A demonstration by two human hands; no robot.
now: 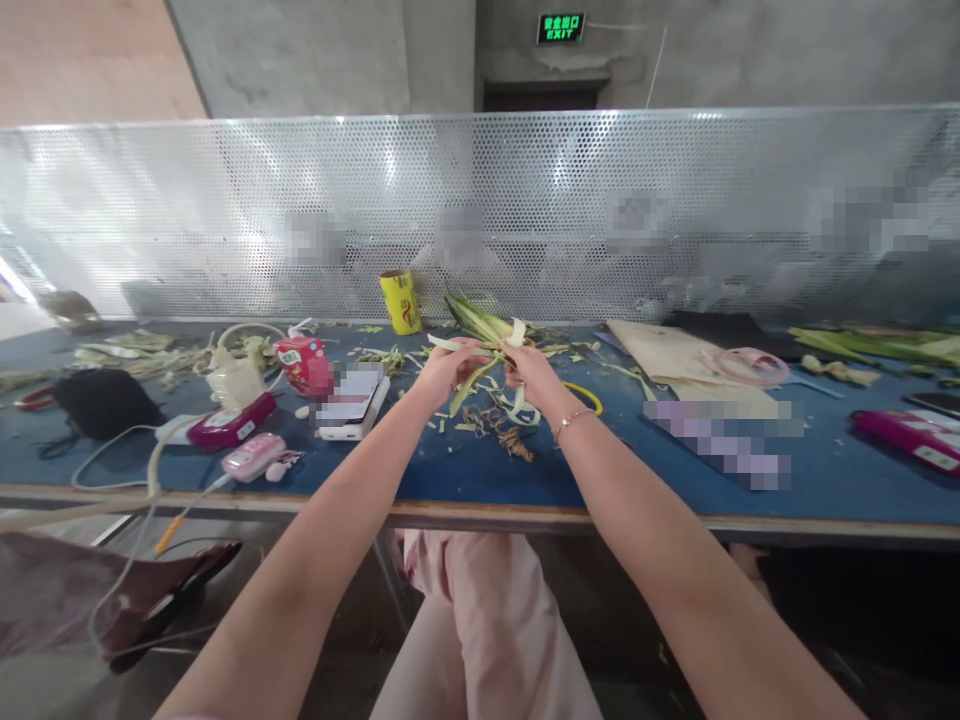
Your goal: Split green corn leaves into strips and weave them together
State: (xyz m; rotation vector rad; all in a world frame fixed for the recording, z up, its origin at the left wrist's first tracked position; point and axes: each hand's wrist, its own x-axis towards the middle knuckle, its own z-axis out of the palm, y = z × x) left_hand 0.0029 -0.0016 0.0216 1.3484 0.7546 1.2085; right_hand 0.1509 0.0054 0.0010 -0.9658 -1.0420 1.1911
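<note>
My left hand [445, 372] and my right hand [532, 377] meet at the middle of the table, fingers closed in a pinch. Between them are pale green-white leaf strips [471, 386] that look like corn husk, with ends sticking out to several sides. A bundle of longer green leaves [474, 316] lies just behind my hands. Below them on the tabletop are curled dry scraps and a brown twisted piece [517, 443]. A yellow ring [586, 395] shows partly behind my right wrist. My fingertips are small here, so the exact grip is hard to make out.
Behind the blue table [480, 485] stands a perforated metal screen [247, 190]. A yellow can-shaped container [401, 302] is near it. Left are a phone on a white box [352, 405], a red carton [304, 365] and cables. Right are beige sheets [660, 365] and tape [746, 366].
</note>
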